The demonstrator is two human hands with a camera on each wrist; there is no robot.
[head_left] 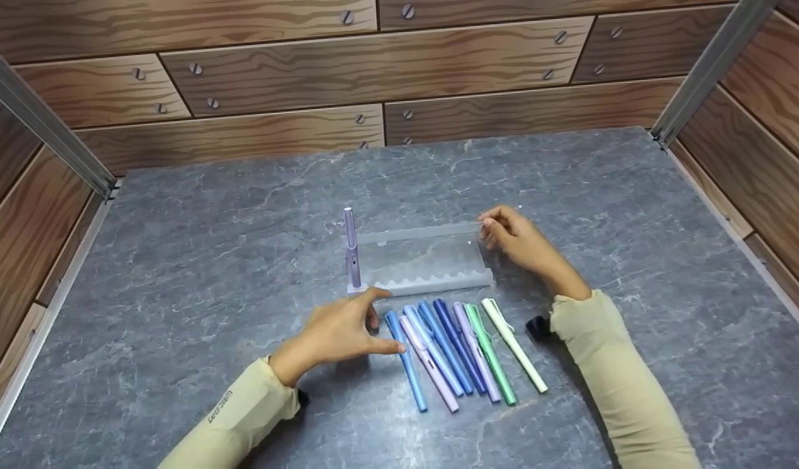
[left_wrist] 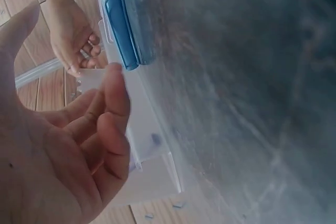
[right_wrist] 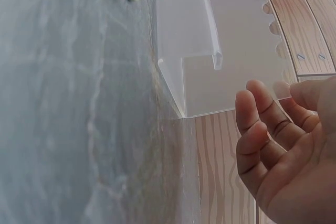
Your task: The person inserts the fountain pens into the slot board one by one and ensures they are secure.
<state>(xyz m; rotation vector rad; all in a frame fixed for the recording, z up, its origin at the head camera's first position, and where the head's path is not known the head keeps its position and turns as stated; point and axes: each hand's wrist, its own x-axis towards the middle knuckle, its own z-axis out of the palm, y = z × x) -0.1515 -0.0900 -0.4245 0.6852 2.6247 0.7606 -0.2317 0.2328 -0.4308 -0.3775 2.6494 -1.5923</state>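
Beside your wide-spread left hand (head_left: 339,328), a slim blue plastic pen (head_left: 412,381) could roll if nudged; corner-pinched by your right hand (head_left: 518,242), the clear notched plastic rack (head_left: 432,284) could tip if jerked.

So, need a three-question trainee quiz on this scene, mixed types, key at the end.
1. Multiple choice: what colour is the slim clipped pen at the left end of the clear plastic, scallop-edged rack?
A) green B) purple C) dark blue

2. True or false: the person's bare right hand is at the rack's left end.

3. Fill in: the loose slim pen just left of the very pale, rightmost pen is ___.

Key: 1. B. 2. False; it is at the far right corner. 3. Green.
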